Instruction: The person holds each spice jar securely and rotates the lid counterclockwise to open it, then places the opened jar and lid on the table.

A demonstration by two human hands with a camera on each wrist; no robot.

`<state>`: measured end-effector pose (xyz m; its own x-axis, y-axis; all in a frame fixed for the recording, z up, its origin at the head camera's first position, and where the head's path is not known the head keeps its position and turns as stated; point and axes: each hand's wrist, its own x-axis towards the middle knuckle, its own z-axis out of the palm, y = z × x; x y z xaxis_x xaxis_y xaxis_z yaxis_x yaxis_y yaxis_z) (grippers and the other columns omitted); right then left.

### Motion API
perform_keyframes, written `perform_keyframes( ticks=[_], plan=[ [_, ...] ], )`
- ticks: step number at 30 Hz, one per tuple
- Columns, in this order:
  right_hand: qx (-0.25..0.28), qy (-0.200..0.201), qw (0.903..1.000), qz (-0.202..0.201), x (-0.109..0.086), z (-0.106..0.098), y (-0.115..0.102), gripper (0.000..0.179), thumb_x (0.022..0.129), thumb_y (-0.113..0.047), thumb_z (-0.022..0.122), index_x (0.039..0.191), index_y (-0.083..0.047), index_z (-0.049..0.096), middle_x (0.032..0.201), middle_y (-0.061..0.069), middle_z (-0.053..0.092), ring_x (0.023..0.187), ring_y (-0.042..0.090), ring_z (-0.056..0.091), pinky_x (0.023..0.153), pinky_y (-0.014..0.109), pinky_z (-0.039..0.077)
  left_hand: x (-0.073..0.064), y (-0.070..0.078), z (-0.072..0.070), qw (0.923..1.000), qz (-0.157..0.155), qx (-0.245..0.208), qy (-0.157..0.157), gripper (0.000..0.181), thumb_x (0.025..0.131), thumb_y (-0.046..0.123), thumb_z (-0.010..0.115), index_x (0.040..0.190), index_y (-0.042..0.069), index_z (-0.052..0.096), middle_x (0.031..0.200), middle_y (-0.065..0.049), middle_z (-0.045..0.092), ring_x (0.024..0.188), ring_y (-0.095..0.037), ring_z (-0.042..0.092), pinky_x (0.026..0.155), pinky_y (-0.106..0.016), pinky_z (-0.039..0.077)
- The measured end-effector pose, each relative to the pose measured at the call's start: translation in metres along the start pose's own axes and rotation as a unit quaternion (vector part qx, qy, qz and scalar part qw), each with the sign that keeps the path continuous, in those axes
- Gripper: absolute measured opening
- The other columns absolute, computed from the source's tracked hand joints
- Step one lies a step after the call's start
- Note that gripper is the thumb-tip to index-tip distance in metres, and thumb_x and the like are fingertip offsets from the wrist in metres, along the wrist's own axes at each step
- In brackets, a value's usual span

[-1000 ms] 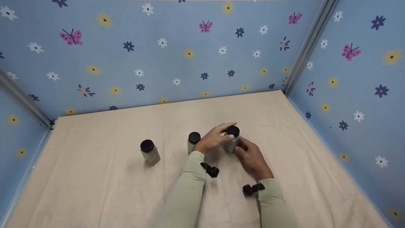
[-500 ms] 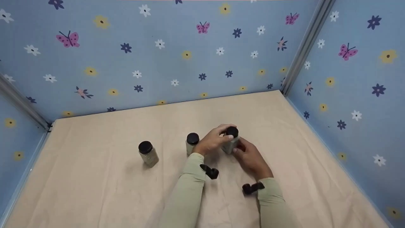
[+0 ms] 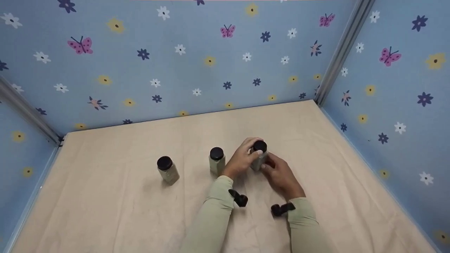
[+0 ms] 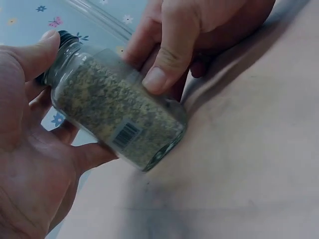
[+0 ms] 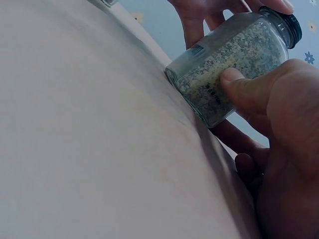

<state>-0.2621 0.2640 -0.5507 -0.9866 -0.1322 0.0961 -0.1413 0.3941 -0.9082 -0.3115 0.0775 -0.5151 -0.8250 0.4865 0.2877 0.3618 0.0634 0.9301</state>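
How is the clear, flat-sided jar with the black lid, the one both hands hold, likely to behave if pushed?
The clear, flat-sided jar probably won't roll, given its flat sides. Its tall, narrow shape suggests it may tip if pushed near the black lid. Smooth, shiny walls could make it slippery.

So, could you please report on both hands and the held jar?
Left hand holding black cap; right hand gripping glass jar of flakes; second jar close on left.

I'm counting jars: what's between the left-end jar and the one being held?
The head view shows another black-lidded jar and the left hand there.
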Motion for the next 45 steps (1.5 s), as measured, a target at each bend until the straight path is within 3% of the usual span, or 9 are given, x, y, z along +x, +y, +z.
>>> perform_keyframes(
  ticks=[4, 11, 15, 17, 22, 26, 31, 39, 45],
  plan=[
    [0.007, 0.003, 1.0, 0.0, -0.002, 0.001, 0.0, 0.05, 0.1, -0.012, 0.06, 0.148, -0.022, 0.05, 0.139, -0.001, 0.058, 0.129, 0.014, 0.052, 0.108, 0.044, 0.041, -0.003, 0.003, 0.007, 0.9997, 0.01, -0.002, 0.023, 0.041, 0.103, 0.013, 0.058, 0.143, 0.008, 0.052, 0.145, -0.006, 0.046, 0.134, -0.018, 0.045, 0.111, -0.041, 0.036],
    [-0.02, 0.021, 0.9993, -0.024, -0.001, 0.002, -0.001, 0.047, 0.099, -0.01, 0.062, 0.144, -0.022, 0.055, 0.136, -0.002, 0.06, 0.127, 0.014, 0.054, 0.107, 0.042, 0.042, -0.013, 0.033, 0.012, 0.997, 0.043, 0.009, 0.064, 0.038, 0.101, 0.003, 0.057, 0.138, -0.004, 0.053, 0.14, -0.022, 0.047, 0.13, -0.03, 0.048, 0.108, -0.037, 0.04],
    [-0.017, 0.019, 0.9991, -0.032, 0.0, 0.004, 0.0, 0.045, 0.1, -0.009, 0.062, 0.142, -0.022, 0.056, 0.135, 0.0, 0.061, 0.126, 0.016, 0.055, 0.106, 0.043, 0.043, -0.016, 0.032, 0.012, 0.9965, 0.037, 0.011, 0.074, 0.039, 0.102, 0.007, 0.057, 0.14, -0.001, 0.052, 0.138, -0.018, 0.049, 0.131, -0.026, 0.049, 0.108, -0.04, 0.041],
    [-0.018, 0.017, 0.9993, -0.028, 0.001, 0.004, 0.002, 0.044, 0.1, -0.011, 0.062, 0.142, -0.023, 0.056, 0.134, -0.001, 0.061, 0.125, 0.015, 0.056, 0.106, 0.043, 0.043, -0.015, 0.022, 0.011, 0.9972, 0.027, -0.002, 0.07, 0.041, 0.103, 0.012, 0.058, 0.142, 0.003, 0.052, 0.138, -0.014, 0.05, 0.132, -0.022, 0.048, 0.109, -0.043, 0.04],
    [-0.035, 0.009, 0.9992, -0.016, 0.001, 0.005, 0.004, 0.045, 0.1, -0.015, 0.062, 0.144, -0.02, 0.054, 0.132, 0.0, 0.063, 0.123, 0.015, 0.057, 0.106, 0.043, 0.043, -0.007, 0.0, 0.0, 0.9997, -0.006, 0.006, 0.024, 0.046, 0.102, 0.024, 0.062, 0.146, 0.016, 0.052, 0.139, -0.005, 0.051, 0.13, -0.016, 0.048, 0.11, -0.043, 0.039],
    [-0.033, -0.002, 0.9994, -0.012, 0.002, 0.003, 0.003, 0.049, 0.101, -0.014, 0.061, 0.148, -0.017, 0.05, 0.134, 0.002, 0.061, 0.125, 0.016, 0.056, 0.107, 0.043, 0.041, 0.002, 0.005, -0.015, 0.9982, -0.025, 0.042, -0.034, 0.048, 0.1, 0.026, 0.064, 0.146, 0.02, 0.052, 0.136, -0.002, 0.053, 0.128, -0.017, 0.049, 0.106, -0.036, 0.042],
    [-0.031, -0.001, 0.9995, -0.008, 0.004, -0.003, 0.003, 0.05, 0.101, -0.014, 0.061, 0.149, -0.022, 0.049, 0.136, 0.0, 0.06, 0.127, 0.016, 0.054, 0.109, 0.044, 0.039, 0.014, 0.015, -0.024, 0.9949, -0.053, 0.022, -0.083, 0.049, 0.096, 0.025, 0.069, 0.143, 0.022, 0.057, 0.135, 0.0, 0.053, 0.13, -0.024, 0.049, 0.099, -0.035, 0.048],
    [-0.012, -0.02, 0.9997, 0.003, 0.003, -0.007, 0.004, 0.049, 0.101, -0.015, 0.061, 0.148, -0.026, 0.05, 0.138, -0.002, 0.058, 0.129, 0.015, 0.052, 0.109, 0.043, 0.039, 0.018, 0.006, -0.023, 0.9904, -0.064, -0.041, -0.116, 0.056, 0.095, 0.025, 0.069, 0.148, 0.021, 0.052, 0.149, 0.001, 0.045, 0.136, -0.025, 0.04, 0.104, -0.037, 0.043],
    [0.01, -0.038, 0.9991, -0.013, 0.004, -0.006, 0.002, 0.052, 0.102, -0.014, 0.06, 0.149, -0.032, 0.047, 0.142, -0.004, 0.055, 0.132, 0.015, 0.05, 0.108, 0.043, 0.041, 0.016, 0.002, -0.026, 0.9907, -0.048, -0.009, -0.127, 0.054, 0.099, 0.031, 0.065, 0.15, 0.025, 0.048, 0.152, 0.004, 0.042, 0.143, -0.021, 0.034, 0.11, -0.038, 0.038]
  ],
)
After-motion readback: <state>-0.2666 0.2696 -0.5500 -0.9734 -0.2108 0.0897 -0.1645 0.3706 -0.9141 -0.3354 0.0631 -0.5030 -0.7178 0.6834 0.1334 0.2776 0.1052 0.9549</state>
